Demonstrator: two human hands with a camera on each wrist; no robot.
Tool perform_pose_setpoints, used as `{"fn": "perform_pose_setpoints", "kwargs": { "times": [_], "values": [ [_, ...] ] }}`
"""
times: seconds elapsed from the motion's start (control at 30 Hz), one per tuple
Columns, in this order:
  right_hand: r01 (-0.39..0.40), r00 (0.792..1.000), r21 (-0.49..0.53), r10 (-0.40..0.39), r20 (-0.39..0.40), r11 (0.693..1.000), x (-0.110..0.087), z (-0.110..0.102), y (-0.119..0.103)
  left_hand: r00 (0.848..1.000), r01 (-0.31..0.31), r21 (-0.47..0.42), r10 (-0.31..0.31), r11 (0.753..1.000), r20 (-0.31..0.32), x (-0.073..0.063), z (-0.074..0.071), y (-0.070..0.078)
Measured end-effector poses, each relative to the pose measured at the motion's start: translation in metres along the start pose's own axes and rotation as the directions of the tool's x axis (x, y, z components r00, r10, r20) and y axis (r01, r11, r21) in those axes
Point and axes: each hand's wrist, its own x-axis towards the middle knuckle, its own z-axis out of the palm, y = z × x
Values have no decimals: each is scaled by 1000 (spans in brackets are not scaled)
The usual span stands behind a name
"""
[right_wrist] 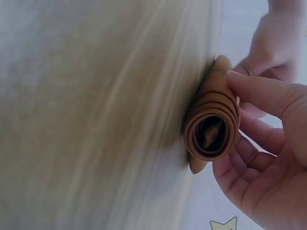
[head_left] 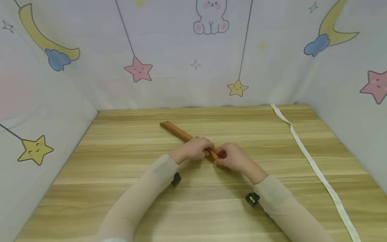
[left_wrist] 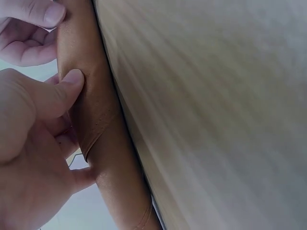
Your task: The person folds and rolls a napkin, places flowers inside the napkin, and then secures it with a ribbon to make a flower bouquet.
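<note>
A brown cloth with a satin sheen (head_left: pixel 176 131) is rolled into a long tube that lies diagonally across the wooden table. My left hand (head_left: pixel 196 148) grips the tube near its near-right end, the thumb on top and the fingers behind it in the left wrist view. Beside it, my right hand (head_left: pixel 233 157) pinches the same roll close to its end. The right wrist view looks into that end of the roll (right_wrist: pixel 218 100), where several wound layers surround a dark hollow with a bit of cloth inside. A slanted, stitched edge of the cloth (left_wrist: pixel 98 136) shows along the tube.
A long white strip (head_left: pixel 314 164) runs down the right side of the wooden table (head_left: pixel 99 161). Pale fabric walls (head_left: pixel 169 43) printed with stars and moons enclose the back and sides. Small black devices (head_left: pixel 252 199) sit by the wrists.
</note>
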Motion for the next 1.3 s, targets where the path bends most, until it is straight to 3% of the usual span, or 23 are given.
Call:
{"fn": "perform_pose_setpoints", "kwargs": {
  "times": [0.13, 0.37, 0.63, 0.87, 1.13, 1.3],
  "values": [
    [5, 1000, 13, -5, 1, 1000, 1, 1, 4, 1000, -9, -31, 10, 999, 8, 4, 1, -1],
    [-8, 1000, 63, 6, 25, 998, 3, -1, 16, 1000, -13, -165, 13, 986, 0, 6, 0, -2],
    [-53, 997, 106, 48, 55, 993, 5, -6, 21, 999, -35, -84, 35, 996, 3, 10, 2, -1],
    [-79, 997, 75, 78, 16, 994, 2, -6, 15, 1000, -25, -48, 26, 999, 6, 13, 4, -1],
    [-55, 998, 82, 55, 7, 995, 1, -4, 9, 1000, 6, -94, -4, 996, 14, 13, 3, 0],
    [-43, 999, 96, 41, 16, 994, 1, -4, 14, 999, -32, -93, 34, 995, 23, 11, 3, 3]
  ]
}}
